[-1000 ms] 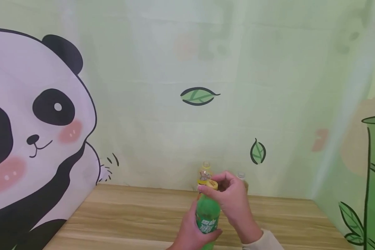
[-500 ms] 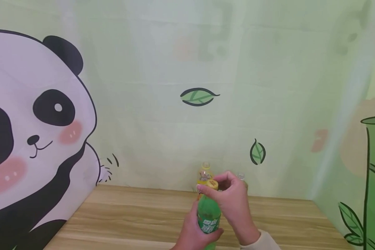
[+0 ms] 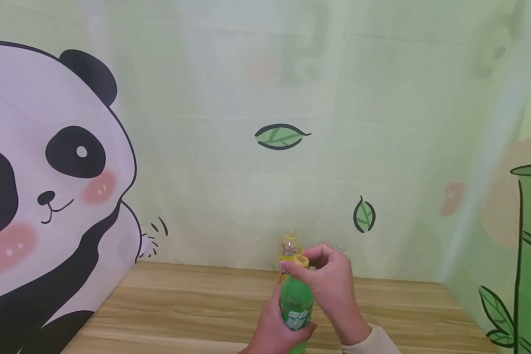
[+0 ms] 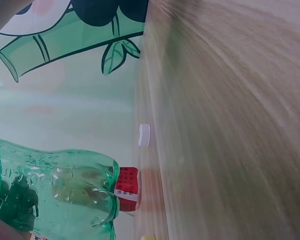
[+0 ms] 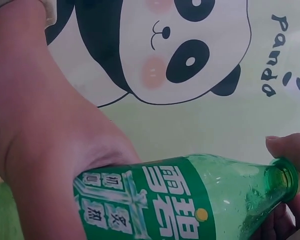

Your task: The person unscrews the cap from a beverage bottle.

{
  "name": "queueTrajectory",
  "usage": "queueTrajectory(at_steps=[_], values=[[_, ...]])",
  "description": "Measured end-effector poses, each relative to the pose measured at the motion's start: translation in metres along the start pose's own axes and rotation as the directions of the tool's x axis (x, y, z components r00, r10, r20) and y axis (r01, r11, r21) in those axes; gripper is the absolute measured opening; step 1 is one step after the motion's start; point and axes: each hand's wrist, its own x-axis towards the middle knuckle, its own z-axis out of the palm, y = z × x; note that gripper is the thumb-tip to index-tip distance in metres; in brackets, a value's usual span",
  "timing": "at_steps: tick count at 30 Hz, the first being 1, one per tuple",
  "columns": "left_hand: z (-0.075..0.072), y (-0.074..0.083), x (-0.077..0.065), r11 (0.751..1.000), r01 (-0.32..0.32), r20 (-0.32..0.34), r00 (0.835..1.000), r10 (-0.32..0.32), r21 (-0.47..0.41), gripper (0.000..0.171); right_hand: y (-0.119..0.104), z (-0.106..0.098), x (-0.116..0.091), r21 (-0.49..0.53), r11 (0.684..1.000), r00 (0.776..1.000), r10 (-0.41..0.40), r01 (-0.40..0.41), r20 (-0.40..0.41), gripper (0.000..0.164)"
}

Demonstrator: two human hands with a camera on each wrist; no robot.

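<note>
My left hand point(image 3: 274, 319) grips a green plastic soda bottle point(image 3: 296, 297) around its labelled middle. The bottle is held up in front of me, and white characters show on its green label point(image 5: 175, 205) in the right wrist view. At the top, my right hand point(image 3: 332, 280) pinches a yellow cap point(image 3: 301, 260) between thumb and fingers, right at the bottle's mouth. In the right wrist view the green neck ring point(image 5: 288, 180) lies between the thumb and curled fingers. The bottle's ridged base point(image 4: 97, 195) shows in the left wrist view, lifted off the table.
A yellow-labelled bottle point(image 3: 289, 246) without a cap stands behind on the wooden table point(image 3: 194, 300). A clear bottle point(image 3: 341, 249) is mostly hidden by my right hand. A white cap point(image 4: 144, 135) and a small yellow piece point(image 4: 148, 237) lie on the table; a red-labelled bottle bottom point(image 4: 127, 187) stands near.
The green bottle and my left hand have shifted slightly to the right. My right fingers stay on the yellow cap, with little visible movement.
</note>
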Motion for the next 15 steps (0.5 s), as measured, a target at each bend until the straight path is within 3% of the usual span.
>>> queueTrajectory(at_steps=[15], values=[[-0.0031, 0.0035, -0.0009, 0.998, 0.054, 0.017, 0.998, -0.054, -0.023, 0.07, 0.0007, -0.0019, 0.0042, 0.077, 0.997, 0.996, 0.011, -0.019, 0.094, 0.039]])
